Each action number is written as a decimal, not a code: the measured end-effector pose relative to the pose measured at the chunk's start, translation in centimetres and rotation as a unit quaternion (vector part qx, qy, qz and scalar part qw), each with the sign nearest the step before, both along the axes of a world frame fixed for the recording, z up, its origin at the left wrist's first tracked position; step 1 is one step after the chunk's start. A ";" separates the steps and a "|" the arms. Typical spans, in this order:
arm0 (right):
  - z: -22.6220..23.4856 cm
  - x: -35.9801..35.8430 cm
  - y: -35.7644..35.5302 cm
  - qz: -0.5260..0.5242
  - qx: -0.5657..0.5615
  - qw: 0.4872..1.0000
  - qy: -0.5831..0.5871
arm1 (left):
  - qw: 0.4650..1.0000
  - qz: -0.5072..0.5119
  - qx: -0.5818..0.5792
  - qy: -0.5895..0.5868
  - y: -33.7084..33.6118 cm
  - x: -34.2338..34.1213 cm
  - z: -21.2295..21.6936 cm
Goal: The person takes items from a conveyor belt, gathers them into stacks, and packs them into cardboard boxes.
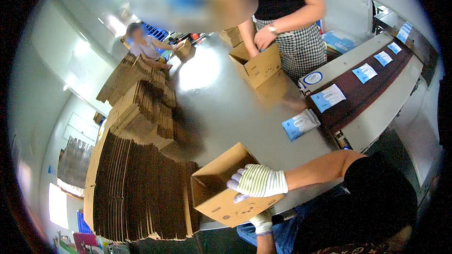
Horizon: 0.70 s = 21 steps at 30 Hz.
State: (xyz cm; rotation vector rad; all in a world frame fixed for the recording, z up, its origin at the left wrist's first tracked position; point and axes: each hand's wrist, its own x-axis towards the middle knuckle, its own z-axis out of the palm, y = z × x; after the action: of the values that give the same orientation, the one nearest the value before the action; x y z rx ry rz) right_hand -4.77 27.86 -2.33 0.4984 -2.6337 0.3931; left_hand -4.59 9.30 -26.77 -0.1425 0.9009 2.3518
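Observation:
An open cardboard box is tilted at the near edge of the metal table, its opening facing left. My right hand, in a white and green striped glove with greyish fingertips, grips its upper side, fingers by the opening. My left hand, also gloved, is against the lower side, its fingers mostly hidden by the box. Immediately left stands a thick row of flattened cardboard boxes. Beyond my right forearm, a small pile of blue and white packets lies at the conveyor's end.
A dark conveyor belt carries several spaced packets on the right. Across the metal table, a person in black reaches into another open box. Further stacks of flattened boxes line the left side, where a second person handles a box.

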 end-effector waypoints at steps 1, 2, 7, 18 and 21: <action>-0.3 0.4 0.5 0.007 0.000 1.000 0.027 | 0.995 -0.022 -0.082 0.056 -2.3 -0.1 -0.7; -0.7 0.1 0.9 0.014 -0.005 1.000 0.026 | 0.979 -0.038 -0.166 0.113 -4.6 -1.1 -0.2; -4.2 -2.3 4.5 0.147 0.020 0.979 0.136 | 0.658 0.216 -0.588 0.419 -8.2 -2.5 18.5; 5.3 -8.2 9.6 0.190 -0.714 0.661 -0.134 | 0.257 -0.109 -0.584 0.762 -2.2 -5.0 25.2; 5.8 -10.0 10.4 0.110 -0.837 0.520 -0.126 | 0.283 -0.093 -0.600 0.743 -2.3 -5.0 25.4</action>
State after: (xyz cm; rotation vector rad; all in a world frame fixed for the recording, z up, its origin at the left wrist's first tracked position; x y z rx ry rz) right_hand -14.73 38.25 3.48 0.0023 -1.1134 2.6638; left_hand -9.63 6.97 -1.38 1.6758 2.9224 0.2002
